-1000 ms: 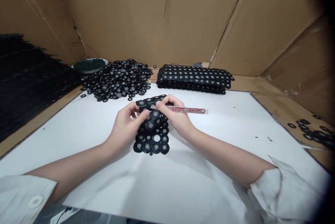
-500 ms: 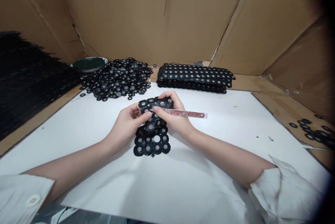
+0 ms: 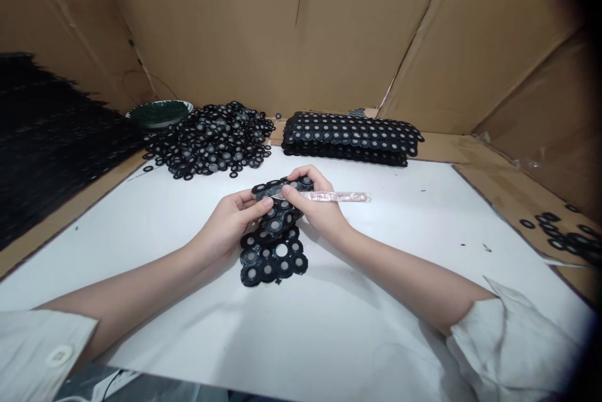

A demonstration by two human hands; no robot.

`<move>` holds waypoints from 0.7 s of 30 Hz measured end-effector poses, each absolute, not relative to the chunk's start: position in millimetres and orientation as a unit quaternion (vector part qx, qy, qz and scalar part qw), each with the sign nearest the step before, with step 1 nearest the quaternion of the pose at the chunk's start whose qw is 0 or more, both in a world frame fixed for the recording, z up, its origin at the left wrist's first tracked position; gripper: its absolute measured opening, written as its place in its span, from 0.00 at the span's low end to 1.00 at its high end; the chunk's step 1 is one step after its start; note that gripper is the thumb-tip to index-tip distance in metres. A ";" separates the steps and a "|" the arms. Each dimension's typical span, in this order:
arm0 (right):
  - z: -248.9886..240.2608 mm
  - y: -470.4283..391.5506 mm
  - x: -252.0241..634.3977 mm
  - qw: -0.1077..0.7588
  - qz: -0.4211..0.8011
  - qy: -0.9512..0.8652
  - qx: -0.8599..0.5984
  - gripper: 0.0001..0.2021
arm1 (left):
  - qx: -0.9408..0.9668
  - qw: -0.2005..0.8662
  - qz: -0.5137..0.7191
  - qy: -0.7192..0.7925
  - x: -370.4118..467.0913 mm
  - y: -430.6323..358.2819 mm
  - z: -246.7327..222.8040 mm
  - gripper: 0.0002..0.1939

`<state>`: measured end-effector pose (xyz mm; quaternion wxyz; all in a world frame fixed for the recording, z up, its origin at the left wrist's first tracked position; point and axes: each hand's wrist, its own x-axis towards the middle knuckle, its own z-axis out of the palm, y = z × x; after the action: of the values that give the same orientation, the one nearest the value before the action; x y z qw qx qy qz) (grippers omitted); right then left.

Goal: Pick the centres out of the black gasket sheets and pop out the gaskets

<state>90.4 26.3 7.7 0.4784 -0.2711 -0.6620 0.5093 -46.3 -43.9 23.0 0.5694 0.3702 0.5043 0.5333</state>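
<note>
A black strip of joined rings with grey centres [image 3: 275, 224] is bent up between my hands, its lower end lying on the white board. My left hand [image 3: 237, 217] pinches the strip's left edge between thumb and fingers. My right hand [image 3: 320, 204] is closed round the strip's upper right side. That same hand also holds a slim tool in a clear and reddish wrapper [image 3: 345, 197], perhaps tweezers, its pointed metal tip beside my left thumb. The fingers behind the strip are partly hidden.
Behind my hands lie a heap of loose black rings [image 3: 211, 142] and a stack of finished-looking ring strips [image 3: 352, 132]. A bowl of dark green bits [image 3: 160, 115] stands back left, near a tall black pile [image 3: 51, 145]. More rings [image 3: 559, 232] lie at right. Cardboard walls [image 3: 263, 32] enclose the white board [image 3: 329, 327].
The raised part of the strip has tilted and turned slightly in my hands. The wrapped tool has rolled, so its printed red face no longer shows, and its outer end sits a little higher.
</note>
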 end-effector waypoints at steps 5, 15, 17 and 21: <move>5.7 26.7 90.7 0.476 0.540 -0.642 -0.264 0.08 | 0.348 0.589 0.541 0.490 -46.6 -42.1 22.7 0.09; 10.8 18.9 93.6 0.471 0.423 -0.719 -0.286 0.07 | 0.383 0.521 0.558 0.521 -46.4 -45.3 18.6 0.08; 12.2 15.9 94.9 0.462 0.382 -0.750 -0.280 0.06 | 0.391 0.506 0.555 0.532 -43.9 -48.8 18.6 0.07; 11.5 17.6 96.1 0.452 0.354 -0.772 -0.273 0.03 | 0.426 0.524 0.526 0.517 -39.0 -52.4 22.1 0.09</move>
<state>96.1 17.6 11.5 0.4518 -0.2728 -0.7723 0.3537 -39.0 -52.4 22.1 0.5237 0.4256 0.5174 0.5262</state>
